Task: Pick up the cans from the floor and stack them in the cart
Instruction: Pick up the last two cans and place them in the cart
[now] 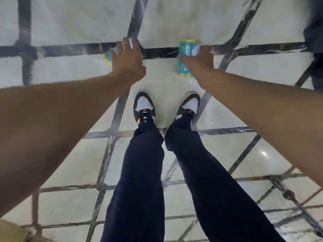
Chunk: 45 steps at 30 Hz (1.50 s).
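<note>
Two teal and yellow cans lie on the pale tiled floor in front of my feet. My left hand [128, 60] reaches down over the left can [108, 57], its fingers stretched across the top; most of that can is hidden under the hand. My right hand [198, 61] holds the right can [186, 49], with the thumb across its near side and the fingers round its right side. The frame is motion-blurred. No cart is in view.
My two black and white shoes [144, 107] stand just behind the cans. A dark shape [313, 32] fills the right edge. A tan, cardboard-coloured corner [10, 231] shows at the bottom left. Dark grout lines cross the floor.
</note>
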Each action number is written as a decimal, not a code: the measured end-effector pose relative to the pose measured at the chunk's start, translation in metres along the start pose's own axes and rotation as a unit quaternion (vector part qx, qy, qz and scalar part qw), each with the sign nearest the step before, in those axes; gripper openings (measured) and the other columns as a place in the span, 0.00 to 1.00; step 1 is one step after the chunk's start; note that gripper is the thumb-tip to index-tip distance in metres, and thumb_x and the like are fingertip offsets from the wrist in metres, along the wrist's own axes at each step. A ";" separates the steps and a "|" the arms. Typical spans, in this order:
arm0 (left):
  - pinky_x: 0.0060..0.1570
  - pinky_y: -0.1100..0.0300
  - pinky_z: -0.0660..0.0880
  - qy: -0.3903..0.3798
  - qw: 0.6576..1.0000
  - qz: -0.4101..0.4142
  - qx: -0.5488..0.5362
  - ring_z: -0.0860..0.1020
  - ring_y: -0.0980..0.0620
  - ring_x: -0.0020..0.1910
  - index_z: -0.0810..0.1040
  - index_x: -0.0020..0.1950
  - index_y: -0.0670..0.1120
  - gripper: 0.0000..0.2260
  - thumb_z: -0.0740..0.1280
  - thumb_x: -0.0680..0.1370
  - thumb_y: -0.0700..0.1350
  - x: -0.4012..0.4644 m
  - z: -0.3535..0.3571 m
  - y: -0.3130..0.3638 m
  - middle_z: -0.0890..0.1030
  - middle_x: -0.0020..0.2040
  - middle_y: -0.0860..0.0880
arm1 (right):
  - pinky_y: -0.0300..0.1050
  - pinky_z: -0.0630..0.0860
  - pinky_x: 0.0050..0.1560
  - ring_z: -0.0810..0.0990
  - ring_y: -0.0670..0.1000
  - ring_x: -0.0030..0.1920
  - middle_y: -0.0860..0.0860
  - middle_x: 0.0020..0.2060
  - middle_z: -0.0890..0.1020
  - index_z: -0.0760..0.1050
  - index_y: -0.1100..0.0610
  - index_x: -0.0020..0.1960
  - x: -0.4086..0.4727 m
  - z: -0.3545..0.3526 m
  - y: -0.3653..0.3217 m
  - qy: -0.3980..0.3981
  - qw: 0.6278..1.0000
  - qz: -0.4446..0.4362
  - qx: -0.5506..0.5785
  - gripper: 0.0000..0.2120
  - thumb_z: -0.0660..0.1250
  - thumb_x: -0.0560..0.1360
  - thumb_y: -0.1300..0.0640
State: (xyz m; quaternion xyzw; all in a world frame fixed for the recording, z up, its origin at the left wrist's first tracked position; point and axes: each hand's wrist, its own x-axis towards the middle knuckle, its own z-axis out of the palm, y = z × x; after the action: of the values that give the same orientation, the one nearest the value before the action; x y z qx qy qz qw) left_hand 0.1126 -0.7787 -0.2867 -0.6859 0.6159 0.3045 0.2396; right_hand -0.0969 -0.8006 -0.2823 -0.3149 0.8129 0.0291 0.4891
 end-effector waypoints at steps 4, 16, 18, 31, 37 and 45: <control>0.75 0.35 0.54 0.041 0.998 -0.028 0.032 0.57 0.32 0.76 0.47 0.81 0.40 0.46 0.73 0.73 0.50 0.068 0.056 -0.013 0.58 0.77 0.34 | 0.50 0.64 0.73 0.66 0.58 0.73 0.56 0.76 0.61 0.48 0.54 0.81 0.073 0.052 0.019 0.042 0.998 0.055 0.005 0.55 0.77 0.68 0.37; 0.57 0.40 0.74 0.065 0.991 -0.061 -0.101 0.75 0.35 0.60 0.61 0.72 0.44 0.41 0.79 0.68 0.56 0.087 0.021 -0.029 0.73 0.64 0.38 | 0.46 0.76 0.57 0.78 0.52 0.57 0.51 0.60 0.76 0.60 0.53 0.73 0.084 0.034 0.041 0.094 0.990 0.037 0.097 0.43 0.78 0.67 0.46; 0.53 0.46 0.73 0.035 0.980 -0.093 -0.174 0.75 0.39 0.60 0.61 0.71 0.44 0.40 0.79 0.69 0.56 0.055 -0.003 -0.012 0.73 0.63 0.39 | 0.44 0.75 0.53 0.77 0.50 0.53 0.49 0.56 0.76 0.61 0.53 0.73 0.051 0.015 0.036 0.073 0.989 0.031 0.123 0.40 0.78 0.68 0.48; 0.46 0.56 0.79 -0.030 0.892 -0.101 -0.440 0.79 0.49 0.53 0.64 0.63 0.46 0.41 0.80 0.63 0.64 -0.347 -0.231 0.112 0.76 0.55 0.49 | 0.46 0.77 0.48 0.80 0.53 0.48 0.50 0.47 0.77 0.66 0.57 0.62 -0.353 -0.250 0.024 0.041 0.976 0.031 0.210 0.32 0.80 0.67 0.49; 0.44 0.55 0.80 0.026 0.880 -0.028 -0.473 0.80 0.53 0.46 0.69 0.63 0.45 0.40 0.79 0.63 0.66 -0.527 -0.320 0.169 0.79 0.52 0.49 | 0.37 0.67 0.33 0.76 0.51 0.45 0.50 0.46 0.75 0.64 0.56 0.58 -0.534 -0.357 0.057 0.088 0.961 -0.025 0.260 0.30 0.81 0.68 0.51; 0.47 0.50 0.83 0.053 0.886 0.074 -0.454 0.83 0.49 0.44 0.73 0.60 0.46 0.45 0.76 0.55 0.74 -0.696 -0.320 0.205 0.82 0.51 0.47 | 0.53 0.80 0.54 0.81 0.53 0.52 0.51 0.51 0.80 0.68 0.53 0.58 -0.698 -0.405 0.180 0.152 0.926 -0.046 0.342 0.33 0.82 0.61 0.46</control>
State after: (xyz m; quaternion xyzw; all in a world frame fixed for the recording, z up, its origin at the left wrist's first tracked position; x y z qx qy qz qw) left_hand -0.0897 -0.5432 0.4433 -0.6876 0.4709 0.5308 -0.1541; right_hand -0.2838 -0.4629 0.4491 -0.1662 0.8226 -0.3214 0.4387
